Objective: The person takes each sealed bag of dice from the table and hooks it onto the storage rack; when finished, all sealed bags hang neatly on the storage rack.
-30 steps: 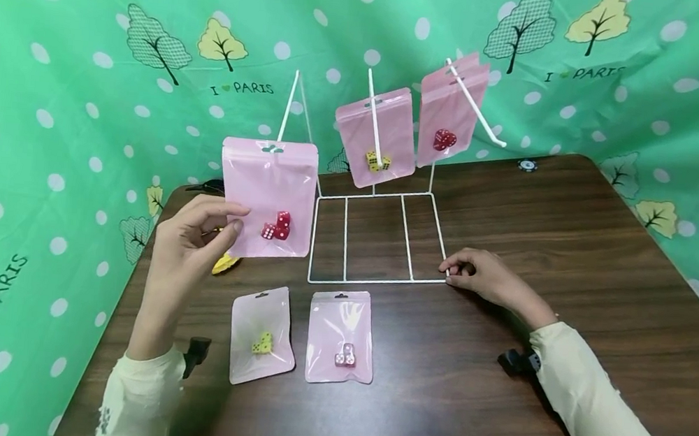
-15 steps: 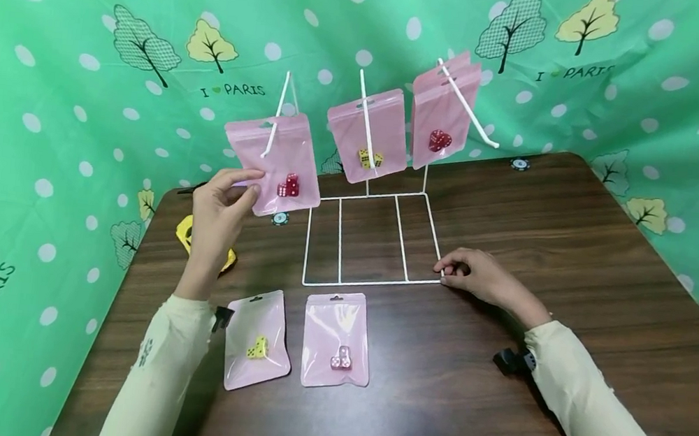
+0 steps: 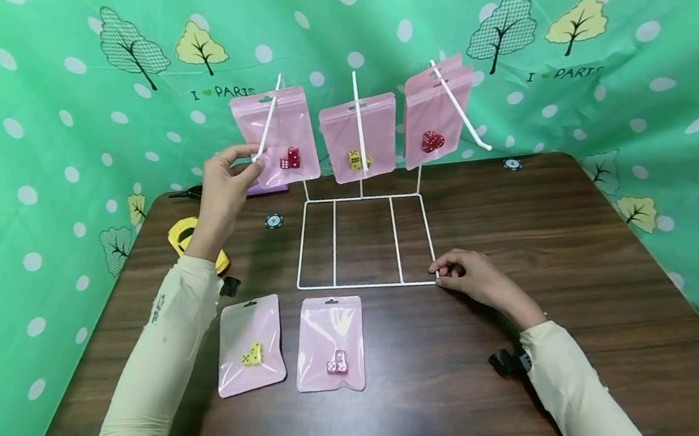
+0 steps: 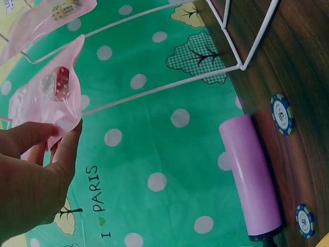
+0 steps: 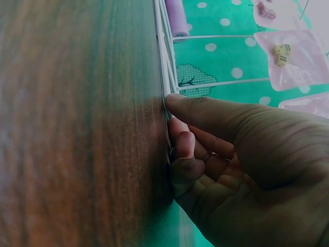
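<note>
My left hand point(image 3: 224, 185) pinches the lower left edge of a pink zip bag point(image 3: 285, 124) holding red dice point(image 3: 290, 158). The bag's top hole is on the left prong of a white wire display rack point(image 3: 338, 238). On the middle prong hangs a pink bag point(image 3: 340, 122) with yellow dice; pink bags point(image 3: 439, 107) hang on the right prong, red dice in the front one. My right hand point(image 3: 476, 278) grips the rack base's front right corner. In the right wrist view, thumb and fingers point(image 5: 205, 110) close on the wire at the table.
Two pink bags lie before the rack, one with yellow dice point(image 3: 253, 346), one with clear pinkish dice point(image 3: 333, 346). A yellow object point(image 3: 180, 233), a poker chip point(image 3: 273, 220) and a purple cylinder point(image 4: 249, 175) are at the left. Another chip point(image 3: 512, 164) lies at the back right.
My left hand has carried the red-dice bag up and back, from in front of the left prong to along it. The prong now passes through its hole. My right hand has kept its hold.
</note>
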`<state>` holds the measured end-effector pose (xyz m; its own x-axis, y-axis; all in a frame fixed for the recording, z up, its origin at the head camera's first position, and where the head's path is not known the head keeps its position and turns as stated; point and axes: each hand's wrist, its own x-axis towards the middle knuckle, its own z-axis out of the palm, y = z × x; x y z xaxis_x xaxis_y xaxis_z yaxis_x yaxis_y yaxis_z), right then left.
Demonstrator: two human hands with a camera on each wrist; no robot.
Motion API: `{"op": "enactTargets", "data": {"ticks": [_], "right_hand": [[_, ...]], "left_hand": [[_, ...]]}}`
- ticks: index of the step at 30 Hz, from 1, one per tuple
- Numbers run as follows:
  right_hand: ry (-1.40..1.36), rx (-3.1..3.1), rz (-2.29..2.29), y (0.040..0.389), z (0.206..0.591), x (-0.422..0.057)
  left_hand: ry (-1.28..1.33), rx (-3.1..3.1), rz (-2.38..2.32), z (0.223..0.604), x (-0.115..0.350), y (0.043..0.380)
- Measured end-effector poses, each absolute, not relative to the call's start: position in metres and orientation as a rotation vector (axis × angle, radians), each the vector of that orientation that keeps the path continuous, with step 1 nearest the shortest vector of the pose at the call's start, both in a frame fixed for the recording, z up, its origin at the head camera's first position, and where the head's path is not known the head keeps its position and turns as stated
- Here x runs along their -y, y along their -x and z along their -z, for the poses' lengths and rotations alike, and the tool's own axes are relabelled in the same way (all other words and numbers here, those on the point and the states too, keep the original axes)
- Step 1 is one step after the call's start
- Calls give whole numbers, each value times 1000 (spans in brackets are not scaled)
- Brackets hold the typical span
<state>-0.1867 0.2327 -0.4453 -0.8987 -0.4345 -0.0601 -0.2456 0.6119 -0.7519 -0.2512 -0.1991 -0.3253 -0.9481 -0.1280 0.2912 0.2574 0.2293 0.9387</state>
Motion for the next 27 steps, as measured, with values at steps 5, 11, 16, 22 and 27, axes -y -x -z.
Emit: {"op": "enactTargets", "data": {"ticks": [5,11,16,22,27], "right_hand": [[581,-2611,1158,187,444,-232],[573,-2615,1142,187,444,-231],[562,-2601,1145,187,443,-230],[555,-2606,1136,187,441,-230],[560,-2621,1098,189,443,-228]], "left_hand": [[134,2201,1781,324,202,251],[121,2205,1766,330,216,237],[4,2201,1755,333,242,214],[-84,2216,1711,324,269,185],[-15,2314,1554,322,272,151]]}}
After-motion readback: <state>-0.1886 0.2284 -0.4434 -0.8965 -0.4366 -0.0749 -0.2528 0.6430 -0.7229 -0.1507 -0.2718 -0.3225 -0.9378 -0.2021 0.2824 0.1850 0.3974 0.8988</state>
